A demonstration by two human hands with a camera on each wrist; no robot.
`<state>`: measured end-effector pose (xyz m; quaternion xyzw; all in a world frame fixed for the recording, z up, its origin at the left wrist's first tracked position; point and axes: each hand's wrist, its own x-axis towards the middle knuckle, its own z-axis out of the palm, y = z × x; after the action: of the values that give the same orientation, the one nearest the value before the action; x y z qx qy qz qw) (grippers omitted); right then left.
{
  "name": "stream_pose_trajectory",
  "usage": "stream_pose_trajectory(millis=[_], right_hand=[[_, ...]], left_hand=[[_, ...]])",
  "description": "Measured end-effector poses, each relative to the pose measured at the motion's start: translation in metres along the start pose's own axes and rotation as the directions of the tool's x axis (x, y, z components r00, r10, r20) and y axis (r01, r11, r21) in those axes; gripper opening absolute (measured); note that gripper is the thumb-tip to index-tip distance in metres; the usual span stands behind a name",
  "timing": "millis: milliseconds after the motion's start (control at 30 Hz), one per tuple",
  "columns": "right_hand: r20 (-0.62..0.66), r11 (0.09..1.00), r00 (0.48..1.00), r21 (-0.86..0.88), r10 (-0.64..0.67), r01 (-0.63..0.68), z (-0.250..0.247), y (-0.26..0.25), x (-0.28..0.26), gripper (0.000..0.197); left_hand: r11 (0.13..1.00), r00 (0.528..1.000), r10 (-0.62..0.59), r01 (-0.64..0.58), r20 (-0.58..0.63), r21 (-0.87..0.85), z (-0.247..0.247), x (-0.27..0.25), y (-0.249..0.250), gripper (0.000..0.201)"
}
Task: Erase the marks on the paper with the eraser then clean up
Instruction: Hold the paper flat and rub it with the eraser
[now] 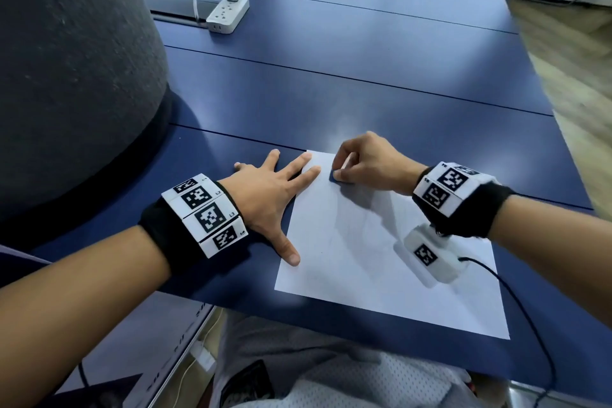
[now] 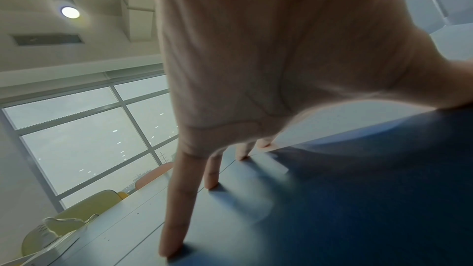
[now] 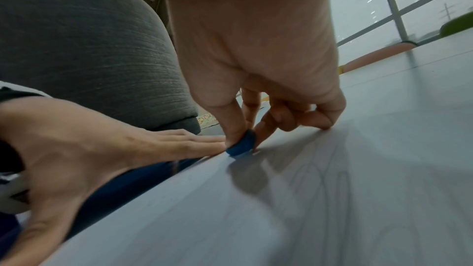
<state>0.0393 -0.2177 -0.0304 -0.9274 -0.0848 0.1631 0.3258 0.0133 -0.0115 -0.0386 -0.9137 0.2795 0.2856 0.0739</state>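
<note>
A white sheet of paper (image 1: 381,258) lies on the blue table (image 1: 331,76), with faint pencil lines (image 3: 320,179) showing in the right wrist view. My right hand (image 1: 361,162) pinches a small blue eraser (image 1: 335,177) between thumb and fingers and presses it on the paper near its far left corner; the same eraser (image 3: 243,145) shows in the right wrist view. My left hand (image 1: 265,195) lies flat with fingers spread, thumb and two fingertips on the paper's left edge, holding it down. In the left wrist view the fingers (image 2: 176,209) press on the table.
A large grey fabric seat (image 1: 66,76) stands at the table's left side. A white power strip (image 1: 228,14) with a plugged cable sits at the far end. A black wire (image 1: 530,308) runs from my right wrist camera over the table's near right edge.
</note>
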Motion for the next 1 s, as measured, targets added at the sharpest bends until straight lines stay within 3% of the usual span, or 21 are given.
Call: stream_pose_trajectory(millis=[200,333,533,667,867,1000], right_hand=[[0.231,0.993,0.968,-0.047,-0.097,0.11,0.012,-0.007,-0.016,0.005],[0.05,0.997,0.997,-0.049,-0.053,0.056,0.002,-0.005,0.005,0.007],[0.206,0.988,0.97,-0.063,-0.128,0.143,0.013,-0.01,-0.008,0.005],[0.026,0.998,0.998,-0.039,-0.055,0.056,0.002,-0.005,0.013,0.008],[0.181,0.992,0.978,-0.058,-0.104,0.116,0.014,-0.01,-0.001,0.004],[0.015,0.998,0.999,-0.036,-0.043,0.044,0.003,-0.006,0.015,0.007]], left_hand=[[1.0,1.0,-0.002,0.002,0.002,0.013,0.002,0.002,0.0,0.151],[1.0,1.0,-0.003,0.003,0.006,-0.002,0.001,0.001,0.0,0.151],[1.0,1.0,-0.001,0.001,0.0,-0.006,0.001,0.001,0.0,0.152],[1.0,1.0,-0.002,0.002,0.0,0.0,-0.001,0.0,0.001,0.151],[1.0,0.999,0.012,-0.012,-0.035,0.006,0.0,-0.001,0.0,0.152],[0.999,0.999,0.0,0.001,-0.032,0.043,0.0,-0.001,0.0,0.154]])
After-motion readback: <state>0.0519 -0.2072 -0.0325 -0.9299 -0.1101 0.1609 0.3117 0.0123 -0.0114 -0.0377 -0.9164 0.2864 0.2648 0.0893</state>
